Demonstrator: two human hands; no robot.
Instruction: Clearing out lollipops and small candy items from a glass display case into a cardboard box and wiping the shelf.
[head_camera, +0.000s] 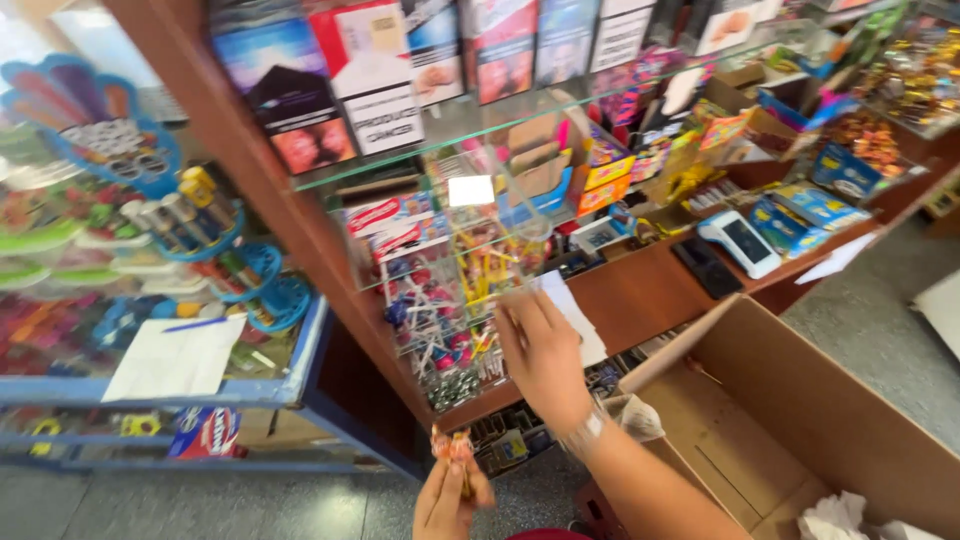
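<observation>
Fig. 1. Right hand (543, 355), fingers half-spread, reaches into clear lollipop box (455, 300) on wooden counter (640, 290); holds nothing visible. Left hand (447, 500) pinches 1 bunch of wrapped sweets (452, 447) low, near floor. Risk: wrist nudges box w/ loose sticks, tipping it off edge.

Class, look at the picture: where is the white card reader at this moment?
In the head view, the white card reader lies on the brown wooden counter, right of centre, beside a black phone-like device and above the open cardboard box.

Bright daylight fills the shop, glare flashes off the glass shelf (600, 95), and everything smears with motion blur.
</observation>
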